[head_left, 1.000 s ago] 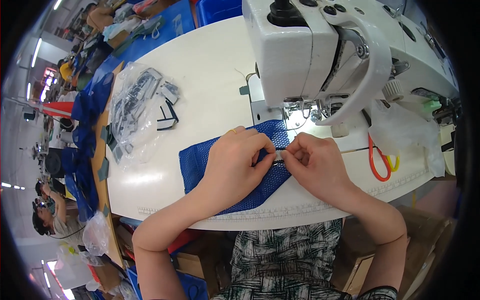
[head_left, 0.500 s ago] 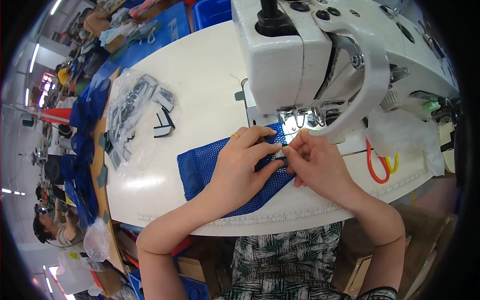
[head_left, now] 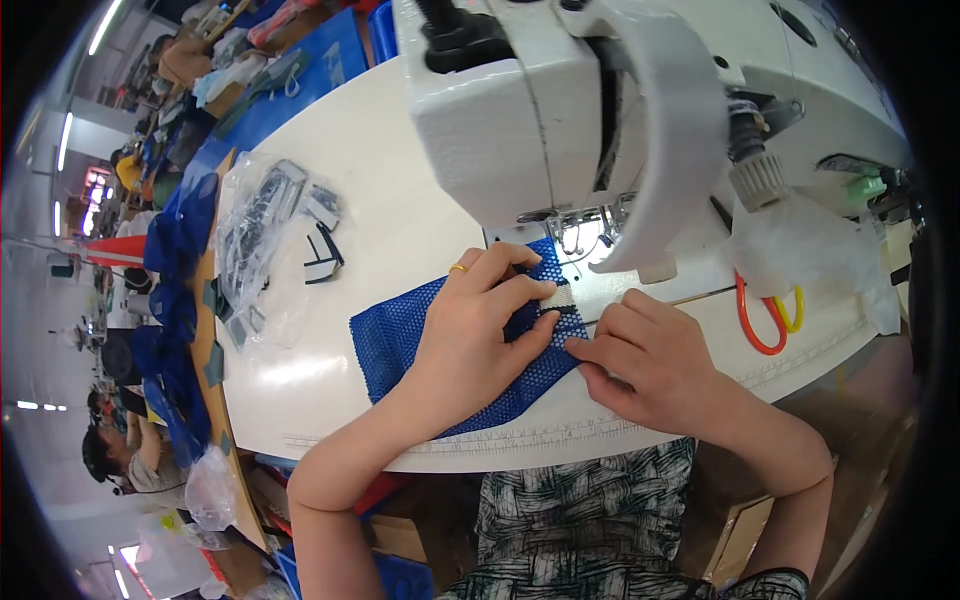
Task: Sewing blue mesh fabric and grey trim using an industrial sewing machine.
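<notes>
A piece of blue mesh fabric [head_left: 390, 335] lies on the white sewing table, its right end close below the presser foot of the sewing machine [head_left: 575, 235]. My left hand [head_left: 475, 325], with a ring on one finger, holds the mesh down. Its thumb and forefinger bracket a small whitish label [head_left: 564, 296] with a dark edge lying on the mesh. My right hand [head_left: 650, 355] has curled fingers closed on the mesh's right edge, just below the label. The undersides of my fingertips are hidden.
Left on the table sit a clear plastic bag of label pieces [head_left: 265, 230] and some loose labels [head_left: 322, 255]. Red-handled scissors [head_left: 757, 325] lie at right beside crumpled clear plastic [head_left: 800, 250]. A ruler strip [head_left: 520, 438] follows the front edge. Other people work at far left.
My right hand has moved off the label, down and toward me, to the mesh's edge; the label now shows more. My left hand stays nearly in place. The machine looks larger as the view shifts.
</notes>
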A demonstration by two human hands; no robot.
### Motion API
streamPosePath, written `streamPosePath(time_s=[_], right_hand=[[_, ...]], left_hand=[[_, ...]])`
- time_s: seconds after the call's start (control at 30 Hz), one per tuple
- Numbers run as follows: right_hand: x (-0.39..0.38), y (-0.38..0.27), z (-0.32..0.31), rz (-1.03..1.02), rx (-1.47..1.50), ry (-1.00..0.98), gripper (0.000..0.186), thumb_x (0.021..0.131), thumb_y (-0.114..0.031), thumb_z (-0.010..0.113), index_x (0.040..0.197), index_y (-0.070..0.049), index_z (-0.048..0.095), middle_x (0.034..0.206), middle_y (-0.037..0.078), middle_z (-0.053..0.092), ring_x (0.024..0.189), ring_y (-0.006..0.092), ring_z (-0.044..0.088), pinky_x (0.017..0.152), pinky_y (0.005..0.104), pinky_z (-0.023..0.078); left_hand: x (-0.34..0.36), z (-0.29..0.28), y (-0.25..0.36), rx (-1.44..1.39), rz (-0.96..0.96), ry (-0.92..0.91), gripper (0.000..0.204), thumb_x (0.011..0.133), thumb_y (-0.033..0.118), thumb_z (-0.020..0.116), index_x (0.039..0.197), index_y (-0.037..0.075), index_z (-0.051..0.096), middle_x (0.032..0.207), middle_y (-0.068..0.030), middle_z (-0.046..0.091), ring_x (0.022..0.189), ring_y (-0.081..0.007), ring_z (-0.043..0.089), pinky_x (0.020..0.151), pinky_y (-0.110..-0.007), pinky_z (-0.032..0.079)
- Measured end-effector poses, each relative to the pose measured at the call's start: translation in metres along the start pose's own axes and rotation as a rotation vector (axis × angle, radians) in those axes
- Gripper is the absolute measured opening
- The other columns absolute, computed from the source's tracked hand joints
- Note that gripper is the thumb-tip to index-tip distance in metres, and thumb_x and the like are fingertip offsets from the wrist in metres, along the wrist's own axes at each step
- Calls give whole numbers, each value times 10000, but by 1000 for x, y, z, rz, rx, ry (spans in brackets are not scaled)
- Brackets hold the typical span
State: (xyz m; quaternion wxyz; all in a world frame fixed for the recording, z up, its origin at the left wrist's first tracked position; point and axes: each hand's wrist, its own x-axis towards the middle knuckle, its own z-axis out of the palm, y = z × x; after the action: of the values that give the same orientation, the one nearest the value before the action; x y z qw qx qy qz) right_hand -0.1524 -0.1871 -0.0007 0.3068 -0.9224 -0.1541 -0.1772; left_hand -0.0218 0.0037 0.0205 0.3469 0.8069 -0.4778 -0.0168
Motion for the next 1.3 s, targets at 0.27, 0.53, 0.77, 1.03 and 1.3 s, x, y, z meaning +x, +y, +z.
streamPosePath(time_s=[0.27,0.53,0.77,1.03,1.3], right_hand=[[-3,2,4,-4,-29,48,226,769,-110,790,988,-65,756,889,26,572,842,205,586,674,337,524],[-2,1,5,-5,-49,45,223,772,-119,790,985,-64,751,870,27,555,839,204,582,673,340,524],[-3,1,7,-18,-59,47,222,752,-119,792,963,-73,740,861,26,548,832,202,578,667,336,518],[-3,1,6,-15,-70,41,240,748,-125,796,974,-77,732,873,25,547,837,203,575,675,338,516],[-4,1,7,-17,-71,38,236,755,-127,797,977,-77,736,872,25,544,843,199,573,673,333,514]], left_hand=[[2,2,-4,-46,-141,8,247,789,108,859,994,3,770,1116,-123,676,949,-288,671,824,-365,557],[0,1,-8,-13,-49,-27,242,804,111,854,1007,12,769,1136,-118,668,950,-283,647,840,-381,542],[2,-2,-10,-62,-16,-78,243,811,111,849,1012,7,763,1137,-110,664,958,-269,635,868,-386,533],[1,2,-12,-54,-4,-55,246,810,116,851,1026,29,771,1131,-98,662,944,-259,626,852,-380,526],[2,7,-14,-56,21,-18,223,807,131,857,1001,45,787,1104,-78,666,900,-239,617,831,-369,520]])
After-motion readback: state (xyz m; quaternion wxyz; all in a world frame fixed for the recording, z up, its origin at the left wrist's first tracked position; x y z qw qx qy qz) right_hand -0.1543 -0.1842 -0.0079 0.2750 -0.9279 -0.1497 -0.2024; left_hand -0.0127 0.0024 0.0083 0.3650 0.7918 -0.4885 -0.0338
